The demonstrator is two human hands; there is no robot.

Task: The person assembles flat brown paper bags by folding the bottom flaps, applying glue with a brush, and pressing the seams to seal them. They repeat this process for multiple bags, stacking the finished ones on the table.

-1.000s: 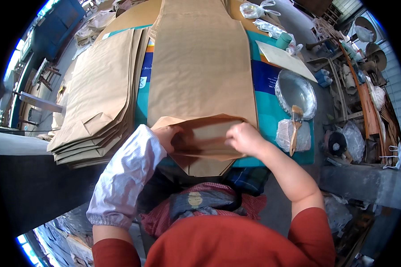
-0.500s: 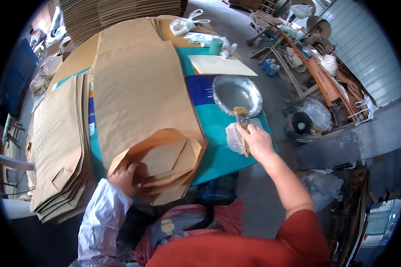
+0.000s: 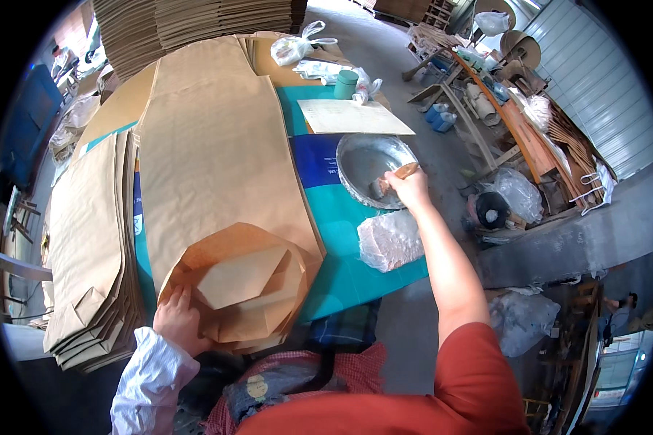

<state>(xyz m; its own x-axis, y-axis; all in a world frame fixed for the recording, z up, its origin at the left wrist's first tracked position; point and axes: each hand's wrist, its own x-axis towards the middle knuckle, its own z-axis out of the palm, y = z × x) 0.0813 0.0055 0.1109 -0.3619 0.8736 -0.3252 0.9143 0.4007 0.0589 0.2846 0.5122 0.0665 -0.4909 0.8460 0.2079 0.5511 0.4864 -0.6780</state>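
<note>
My right hand (image 3: 408, 187) grips the wooden handle of a paste brush (image 3: 406, 172). The brush is tilted, its bristle end down inside a round bowl (image 3: 342, 177) lined with clear plastic; what the bowl holds is greyish and hard to make out. My left hand (image 3: 178, 319) holds the near left edge of a large brown paper bag (image 3: 218, 145). That bag lies flat, its near end spread into a wide mouth with folded flaps inside. A clear plastic-wrapped pad (image 3: 390, 241) lies below the bowl, near my right forearm.
A stack of folded paper bags (image 3: 87, 239) lies at the left. Beyond the bowl are a pale board (image 3: 355, 117), a green cup (image 3: 346, 84) and a tied plastic bag (image 3: 294, 48). Piled brown sheets (image 3: 196, 25) stand at the back. A cluttered wooden bench (image 3: 519, 123) is at the right.
My right hand has moved the brush up from above the wrapped pad and into the bowl. My left hand remains at the bag's mouth, which now gapes wider. The view has shifted slightly.
</note>
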